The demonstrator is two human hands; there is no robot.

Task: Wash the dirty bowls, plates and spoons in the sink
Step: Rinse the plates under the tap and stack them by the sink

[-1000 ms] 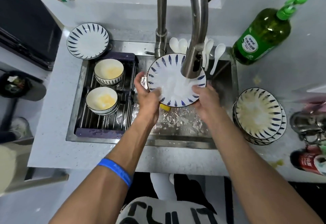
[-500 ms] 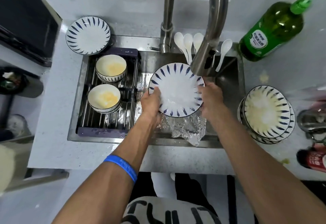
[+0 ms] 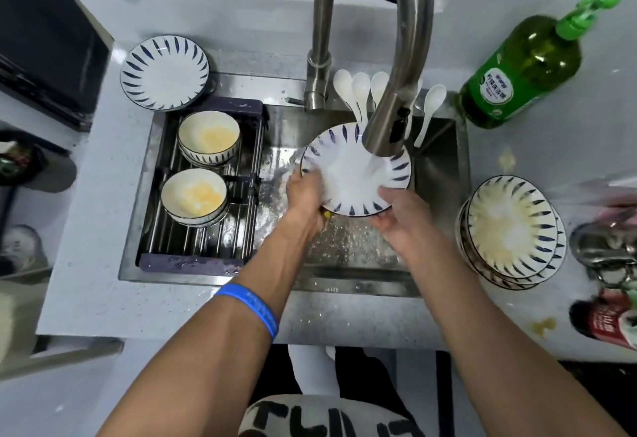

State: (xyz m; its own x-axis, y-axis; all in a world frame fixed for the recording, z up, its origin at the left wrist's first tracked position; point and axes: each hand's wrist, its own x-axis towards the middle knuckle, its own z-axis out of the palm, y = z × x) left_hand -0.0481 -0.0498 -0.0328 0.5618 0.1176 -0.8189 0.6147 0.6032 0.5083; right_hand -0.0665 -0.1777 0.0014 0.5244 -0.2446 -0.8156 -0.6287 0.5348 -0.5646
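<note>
So we've got the round white plate with dark blue dashes round its rim (image 3: pixel 355 174) tilted over the steel sink (image 3: pixel 437 174), right under the curved steel faucet's spray head (image 3: pixel 386 133) with water running onto it. Our left hand (image 3: pixel 305 195) grips its left edge with fingers curled round, and our right hand (image 3: pixel 401 216) pinches the lower right edge, thumb on top. Two yellow-smeared bowls (image 3: pixel 208 135) sit on the dark rack (image 3: pixel 193 259) on the left, white spoons (image 3: pixel 358 92) lean behind the faucet, and a stack of dirty matching plates (image 3: pixel 510 226) waits on the counter beside the sink's right side.
</note>
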